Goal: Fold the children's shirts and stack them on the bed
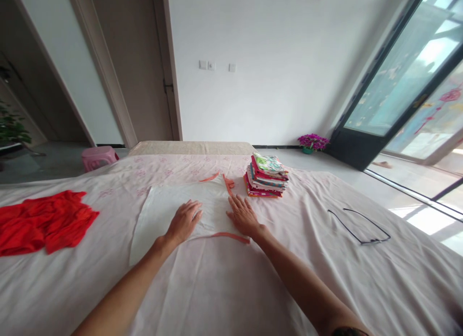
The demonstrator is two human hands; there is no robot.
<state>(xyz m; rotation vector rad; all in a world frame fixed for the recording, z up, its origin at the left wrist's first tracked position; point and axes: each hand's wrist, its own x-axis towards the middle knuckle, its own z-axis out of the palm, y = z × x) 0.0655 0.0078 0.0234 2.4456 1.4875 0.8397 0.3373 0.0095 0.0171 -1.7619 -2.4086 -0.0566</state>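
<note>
A white garment with coral-red trim lies spread flat on the pale sheet, its wide end to the left. My left hand rests on the middle of the fabric, fingers stretched out. On the right end, by the coral trim, my right hand lies flat with its fingers extended. Neither hand grips anything. Just beyond my right hand stands a stack of folded clothes, with a green and white patterned piece on top.
A crumpled red garment lies at the left. Black-framed glasses rest on the sheet at the right. Beyond the sheet are a pink stool, a pot of purple flowers, a white wall and a glass door.
</note>
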